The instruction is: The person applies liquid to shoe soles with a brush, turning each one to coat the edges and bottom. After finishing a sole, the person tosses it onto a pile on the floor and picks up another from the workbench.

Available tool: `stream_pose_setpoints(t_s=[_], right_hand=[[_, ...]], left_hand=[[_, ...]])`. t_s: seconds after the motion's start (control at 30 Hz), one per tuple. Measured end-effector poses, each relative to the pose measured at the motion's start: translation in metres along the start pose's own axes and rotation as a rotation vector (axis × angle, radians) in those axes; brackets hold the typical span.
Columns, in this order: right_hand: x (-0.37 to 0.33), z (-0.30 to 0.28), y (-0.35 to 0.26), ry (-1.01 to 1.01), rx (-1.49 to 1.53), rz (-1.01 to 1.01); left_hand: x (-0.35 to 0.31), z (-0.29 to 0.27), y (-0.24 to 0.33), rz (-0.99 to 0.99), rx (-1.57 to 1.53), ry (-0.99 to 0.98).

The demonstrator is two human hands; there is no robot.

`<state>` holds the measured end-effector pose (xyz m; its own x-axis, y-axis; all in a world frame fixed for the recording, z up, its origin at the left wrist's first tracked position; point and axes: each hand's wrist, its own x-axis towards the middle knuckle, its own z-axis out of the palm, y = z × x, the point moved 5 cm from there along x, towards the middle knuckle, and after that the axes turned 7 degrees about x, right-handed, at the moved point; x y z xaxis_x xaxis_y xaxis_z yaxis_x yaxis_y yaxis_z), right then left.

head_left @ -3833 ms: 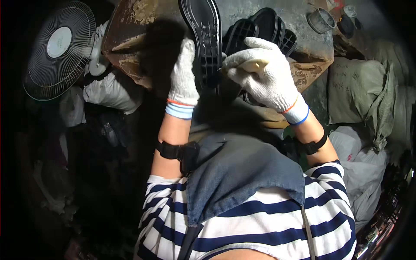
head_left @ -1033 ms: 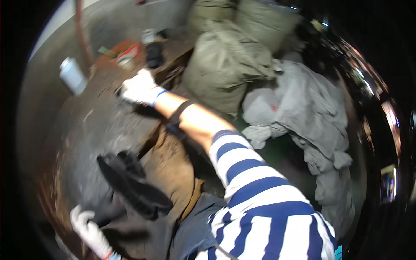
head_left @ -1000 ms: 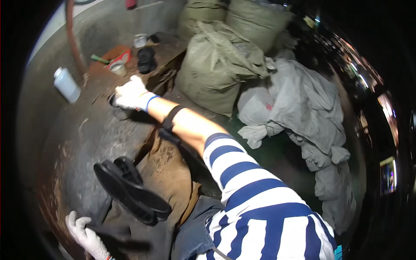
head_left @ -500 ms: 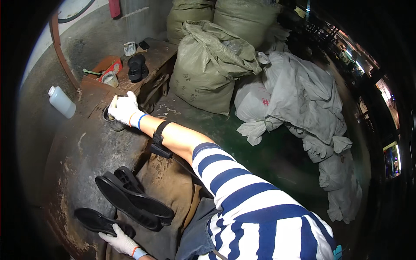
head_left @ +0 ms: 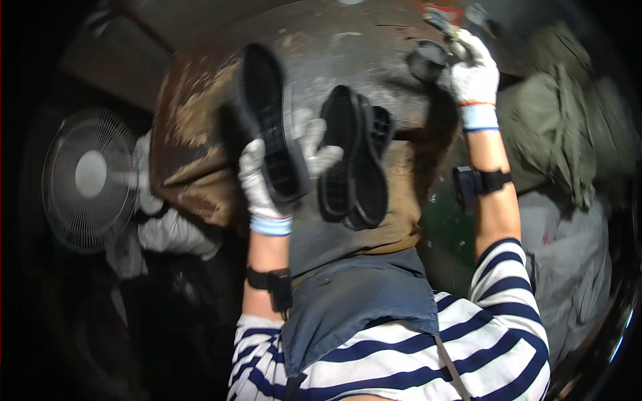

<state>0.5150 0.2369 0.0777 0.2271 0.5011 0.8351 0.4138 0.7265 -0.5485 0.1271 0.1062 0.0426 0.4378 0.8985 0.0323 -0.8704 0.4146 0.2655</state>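
My left hand (head_left: 257,184), in a white glove, grips a long black shoe sole (head_left: 261,90) from below, its fingers spread around the heel end. The sole tilts up over the workbench's near edge. More black soles (head_left: 369,180) lie together on the brown cloth over my lap, right beside that hand. My gloved right hand (head_left: 475,77) is raised at the far right, its fingers closed on a small brush-like tool (head_left: 438,24), blurred by motion. Just left of this hand stands a small dark pot (head_left: 427,61) on the bench; its contents cannot be made out.
The worn workbench (head_left: 328,50) stretches ahead of me. A standing fan (head_left: 90,175) is on the left. Olive sacks (head_left: 545,127) and grey sacks (head_left: 568,260) crowd the right side. A red item (head_left: 447,12) sits at the far edge.
My view has swung down and leftward. My left hand has lifted the sole from beside the others. My right hand has come up from the pot with the brush-like tool.
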Motion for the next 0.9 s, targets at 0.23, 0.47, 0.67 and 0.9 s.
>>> stream_pose_setpoints(t_s=[0.23, 0.47, 0.67, 0.9], right_hand=[[-0.048, 0.113, -0.063, -0.049, 1.130, 0.753], [-0.049, 0.110, -0.091, -0.377, -0.163, -0.083], [-0.074, 0.126, -0.146, -0.526, 0.118, 0.326], [-0.120, 0.116, -0.200, -0.551, 0.363, 0.549]], left_hand=[[-0.013, -0.006, -0.046, -0.281, -0.191, -0.208], [-0.034, -0.024, -0.049, -0.439, -0.007, -0.007], [-0.046, -0.035, -0.046, -0.436, -0.051, -0.007], [-0.029, -0.030, -0.045, -0.292, 0.048, 0.019]])
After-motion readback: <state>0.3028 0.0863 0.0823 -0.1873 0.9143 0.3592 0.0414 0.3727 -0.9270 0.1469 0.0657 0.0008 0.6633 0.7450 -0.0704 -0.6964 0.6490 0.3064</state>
